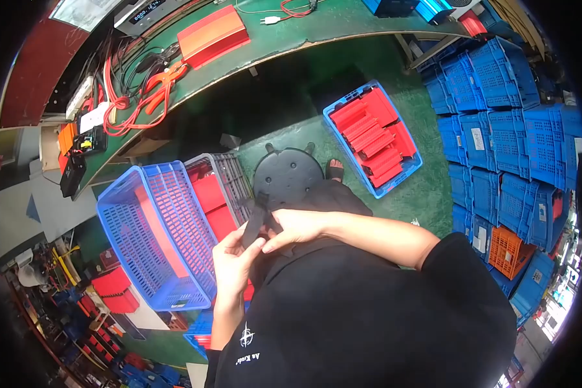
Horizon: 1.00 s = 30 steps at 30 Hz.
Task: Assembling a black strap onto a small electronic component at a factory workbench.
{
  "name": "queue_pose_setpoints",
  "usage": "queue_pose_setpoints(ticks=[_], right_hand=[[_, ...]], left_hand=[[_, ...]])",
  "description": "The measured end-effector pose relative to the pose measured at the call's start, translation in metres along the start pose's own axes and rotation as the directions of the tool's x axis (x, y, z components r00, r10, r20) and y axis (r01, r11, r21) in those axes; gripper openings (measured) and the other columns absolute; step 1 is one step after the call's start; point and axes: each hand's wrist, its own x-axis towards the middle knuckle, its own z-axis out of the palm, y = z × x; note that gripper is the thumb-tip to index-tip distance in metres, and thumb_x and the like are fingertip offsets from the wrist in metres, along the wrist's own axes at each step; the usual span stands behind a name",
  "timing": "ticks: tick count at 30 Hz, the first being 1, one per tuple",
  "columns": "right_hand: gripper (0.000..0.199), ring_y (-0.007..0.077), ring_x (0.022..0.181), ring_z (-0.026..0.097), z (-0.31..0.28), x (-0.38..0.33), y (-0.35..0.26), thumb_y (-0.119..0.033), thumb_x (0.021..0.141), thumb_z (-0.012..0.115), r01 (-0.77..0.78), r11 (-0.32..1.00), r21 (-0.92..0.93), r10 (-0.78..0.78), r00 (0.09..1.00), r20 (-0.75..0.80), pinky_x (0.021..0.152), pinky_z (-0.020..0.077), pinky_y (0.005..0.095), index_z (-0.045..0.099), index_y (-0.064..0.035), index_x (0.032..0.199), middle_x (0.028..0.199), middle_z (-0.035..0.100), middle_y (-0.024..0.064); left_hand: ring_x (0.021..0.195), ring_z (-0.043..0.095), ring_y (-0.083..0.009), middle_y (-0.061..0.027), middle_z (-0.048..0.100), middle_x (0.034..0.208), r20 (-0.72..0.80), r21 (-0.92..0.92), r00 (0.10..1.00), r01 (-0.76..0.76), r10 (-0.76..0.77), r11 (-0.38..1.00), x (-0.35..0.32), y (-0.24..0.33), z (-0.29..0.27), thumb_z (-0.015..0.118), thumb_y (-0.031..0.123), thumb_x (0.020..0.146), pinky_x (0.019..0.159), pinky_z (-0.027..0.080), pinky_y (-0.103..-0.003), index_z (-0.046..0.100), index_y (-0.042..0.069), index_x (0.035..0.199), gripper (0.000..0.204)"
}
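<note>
My L hand (234, 258) & R hand (297, 226) are together in front of my lap, both on a narrow black flexible strap (257, 220). L thumb & index are pinched tight on its lower part; R fingers are closed in on it from the other side, thumb pointing at L thumb, tips nearly meeting. Strap's upper end sticks up past the fingers, a bit blurred, so can't tell its exact shape. It's right above the edge of my plain black cloth top (368, 310), w/ a round black stool (288, 174) w/ holes in its seat just beyond. R of the stool, on the green floor (404, 84), there's a blue plastic crate (399, 180) w/ bright red finned pcs (370, 139) inside. L of my hands: a tall violet-blue mesh plastic basket (182, 213), next to it a grey slatted plastic crate (231, 178) w/ flat red pcs (208, 193) in it. Up top, the long green desk (343, 22) carries an orange-red metal housing (213, 35), orange spring clamps (165, 79) & tangled red cables (124, 119) nr its L end. Far R: stacked blue mesh plastic crates (478, 136), plus one orange plastic crate (507, 252) low down among them.
</note>
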Motion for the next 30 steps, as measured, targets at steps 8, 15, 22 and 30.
queue_pose_setpoints(ticks=[8, 15, 22, 30], right_hand=[[0.032, 0.0004, 0.043, 0.030, -0.006, -0.006, 0.001, -0.037, 0.089, 0.061, -0.128, 0.784, 0.607, -0.047, 0.963, 0.264, 0.039, 0.0186, 0.0190, 0.056, -0.0087, 0.076, 0.054, 0.043, -0.0072], [0.037, 0.0029, 0.043, 0.030, -0.006, -0.008, 0.000, -0.035, 0.091, 0.058, -0.044, 0.784, 0.619, 0.030, 0.999, 0.033, 0.041, 0.0196, 0.0231, 0.053, -0.0082, 0.066, 0.051, 0.041, -0.0062], [0.035, 0.0030, 0.042, 0.028, -0.008, -0.012, -0.006, -0.028, 0.091, 0.056, -0.135, 0.802, 0.582, 0.189, 0.981, -0.033, 0.040, 0.0179, 0.0237, 0.050, -0.0084, 0.062, 0.050, 0.039, -0.0065], [0.032, 0.0030, 0.044, 0.031, -0.006, -0.013, -0.006, -0.026, 0.091, 0.056, -0.093, 0.807, 0.583, 0.124, 0.992, -0.013, 0.042, 0.0207, 0.0230, 0.052, -0.0067, 0.065, 0.052, 0.041, -0.0058]], left_hand=[[0.096, 0.062, -0.0167, -0.0122, 0.063, 0.106, 0.108, -0.055, 0.987, -0.112, 0.117, 0.992, 0.004, 0.007, 0.004, 0.072, -0.008, 0.075, 0.090, 0.049, -0.030, 0.053, -0.004, 0.114, 0.043], [0.102, 0.059, -0.0161, -0.0093, 0.059, 0.109, 0.019, -0.011, 0.985, -0.169, 0.170, 0.985, 0.005, -0.004, 0.021, 0.072, -0.006, 0.076, 0.093, 0.046, -0.029, 0.048, -0.002, 0.118, 0.048], [0.065, 0.057, -0.0073, -0.0036, 0.062, 0.086, 0.012, 0.101, 0.999, -0.050, 0.049, 0.994, 0.002, -0.020, 0.027, 0.067, 0.008, 0.086, 0.059, 0.046, -0.020, 0.049, 0.003, 0.107, 0.028], [0.090, 0.062, -0.0127, -0.0065, 0.061, 0.101, 0.062, -0.145, 0.995, -0.073, 0.083, 0.987, -0.005, -0.035, 0.011, 0.070, -0.003, 0.080, 0.080, 0.050, -0.024, 0.051, 0.001, 0.110, 0.036]])
